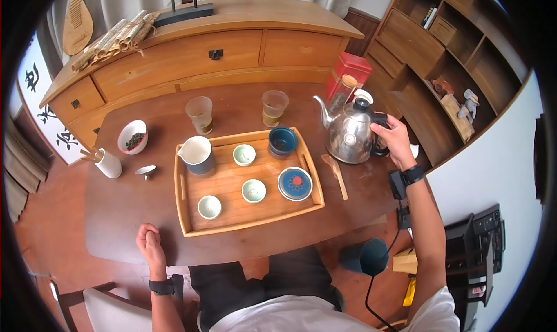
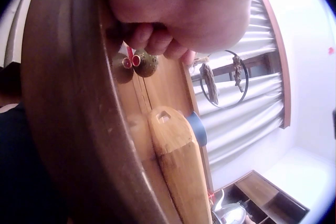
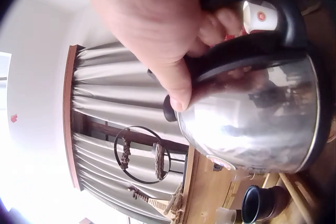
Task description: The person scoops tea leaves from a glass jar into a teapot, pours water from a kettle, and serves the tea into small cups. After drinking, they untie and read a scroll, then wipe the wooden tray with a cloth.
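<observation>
My right hand [image 1: 395, 140] grips the black handle of a silver kettle [image 1: 349, 136] at the table's right; in the right wrist view the thumb presses near the lid of the kettle [image 3: 252, 113]. Whether its base touches the table I cannot tell. Left of it, a wooden tray [image 1: 232, 226] bears a white-rimmed pitcher [image 1: 197, 155], a dark blue cup [image 1: 282, 141], a round blue piece with a red flower [image 1: 295, 184] and small pale green cups [image 1: 253, 191]. My left hand [image 1: 151, 245] rests by the table's front edge, fingers loosely curled, holding nothing.
Two frosted glasses [image 1: 200, 115] stand behind the tray. On the left are a bowl of tea leaves [image 1: 133, 138], a white tool holder [image 1: 109, 165] and a small strainer [image 1: 145, 171]. A wooden scoop [image 1: 336, 178] lies beside the kettle; a red tin [image 1: 350, 71] stands behind.
</observation>
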Motion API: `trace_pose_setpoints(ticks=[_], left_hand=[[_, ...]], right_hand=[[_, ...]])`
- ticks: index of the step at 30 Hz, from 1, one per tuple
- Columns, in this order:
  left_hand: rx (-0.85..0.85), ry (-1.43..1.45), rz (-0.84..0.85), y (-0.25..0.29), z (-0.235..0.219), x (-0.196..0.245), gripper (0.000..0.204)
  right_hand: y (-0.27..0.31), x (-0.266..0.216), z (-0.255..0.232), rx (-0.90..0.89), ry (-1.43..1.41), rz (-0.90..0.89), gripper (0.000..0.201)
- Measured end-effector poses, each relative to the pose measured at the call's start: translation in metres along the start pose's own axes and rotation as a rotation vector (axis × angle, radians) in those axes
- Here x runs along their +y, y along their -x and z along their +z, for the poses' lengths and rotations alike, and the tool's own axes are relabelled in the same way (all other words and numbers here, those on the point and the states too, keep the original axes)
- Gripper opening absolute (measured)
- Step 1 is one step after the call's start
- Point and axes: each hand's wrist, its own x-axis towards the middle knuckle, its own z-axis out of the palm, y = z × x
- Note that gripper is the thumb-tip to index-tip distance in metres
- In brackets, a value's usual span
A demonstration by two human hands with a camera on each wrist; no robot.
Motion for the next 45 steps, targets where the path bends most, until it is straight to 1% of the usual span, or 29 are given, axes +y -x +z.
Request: trace_pose_setpoints(ticks=[3, 6, 7, 10, 14, 17, 20, 21, 22, 24, 27, 28, 30, 31, 33, 34, 35, 36, 38, 39, 42, 44, 45], left_hand=[[0.001, -0.048, 0.019, 0.000, -0.001, 0.001, 0.021], [0.003, -0.089, 0.025, 0.000, 0.000, 0.001, 0.021], [0.005, -0.100, 0.020, 0.000, -0.001, 0.002, 0.021], [0.001, -0.106, 0.014, 0.001, 0.000, 0.005, 0.022], [0.011, -0.105, 0.024, 0.000, -0.001, -0.001, 0.021], [0.002, -0.080, 0.005, 0.000, -0.003, -0.006, 0.021], [0.007, -0.123, -0.022, 0.000, -0.004, -0.003, 0.020], [0.018, -0.121, -0.019, 0.001, -0.003, -0.002, 0.020], [0.019, -0.114, -0.016, 0.001, -0.001, -0.002, 0.020], [0.023, -0.102, -0.009, 0.001, 0.000, -0.002, 0.020], [0.039, -0.163, -0.004, 0.000, 0.001, -0.002, 0.021], [0.035, -0.168, 0.002, 0.000, 0.001, -0.002, 0.021], [0.031, -0.183, 0.011, 0.000, -0.001, -0.003, 0.022], [0.030, -0.193, 0.010, 0.001, -0.002, -0.003, 0.022], [0.031, -0.209, 0.010, 0.001, -0.001, -0.004, 0.022], [0.030, -0.186, 0.008, 0.001, 0.000, -0.004, 0.022], [0.028, -0.164, 0.002, 0.000, 0.000, -0.005, 0.022], [0.026, -0.143, -0.006, 0.001, 0.000, -0.004, 0.021], [0.029, -0.171, -0.005, 0.002, 0.001, -0.001, 0.021], [0.031, -0.184, -0.007, 0.002, 0.002, 0.000, 0.022], [0.036, -0.180, -0.008, 0.002, 0.002, -0.002, 0.022], [0.026, -0.150, -0.031, 0.002, 0.004, 0.002, 0.022], [0.018, -0.134, -0.040, 0.002, 0.005, 0.003, 0.022]], right_hand=[[-0.014, 0.026, 0.005, 0.087, -0.053, -0.111, 0.031], [-0.023, 0.050, 0.006, 0.175, -0.059, -0.121, 0.031], [-0.023, 0.053, 0.008, 0.226, -0.021, -0.092, 0.031], [-0.037, 0.086, 0.005, 0.244, -0.049, -0.159, 0.031], [-0.039, 0.109, -0.002, 0.285, -0.052, -0.137, 0.040], [-0.040, 0.123, -0.016, 0.215, 0.065, -0.181, 0.042], [-0.030, 0.115, -0.047, 0.053, 0.048, -0.084, 0.042], [-0.026, 0.112, -0.052, 0.101, -0.098, -0.050, 0.045], [-0.028, 0.117, -0.072, 0.188, -0.042, -0.006, 0.047], [-0.031, 0.132, -0.098, 0.293, 0.026, 0.172, 0.047], [-0.028, 0.143, -0.099, 0.141, 0.330, 0.363, 0.051], [-0.033, 0.151, -0.100, 0.126, 0.291, 0.354, 0.053], [-0.051, 0.183, -0.104, 0.090, 0.211, 0.337, 0.057], [-0.067, 0.206, -0.112, 0.094, 0.157, 0.283, 0.055], [-0.082, 0.214, -0.110, 0.067, 0.042, 0.233, 0.046], [-0.087, 0.214, -0.107, 0.051, -0.014, 0.207, 0.042], [-0.083, 0.199, -0.096, 0.081, -0.046, 0.210, 0.038], [-0.078, 0.187, -0.092, 0.113, -0.019, 0.222, 0.037], [-0.072, 0.185, -0.096, 0.178, 0.041, 0.241, 0.035], [-0.066, 0.187, -0.097, 0.251, 0.065, 0.199, 0.027], [-0.026, 0.167, -0.102, 0.113, 0.249, 0.248, 0.017], [0.005, 0.153, -0.094, -0.022, 0.344, 0.249, 0.009], [0.021, 0.144, -0.082, -0.054, 0.354, 0.255, 0.008]])
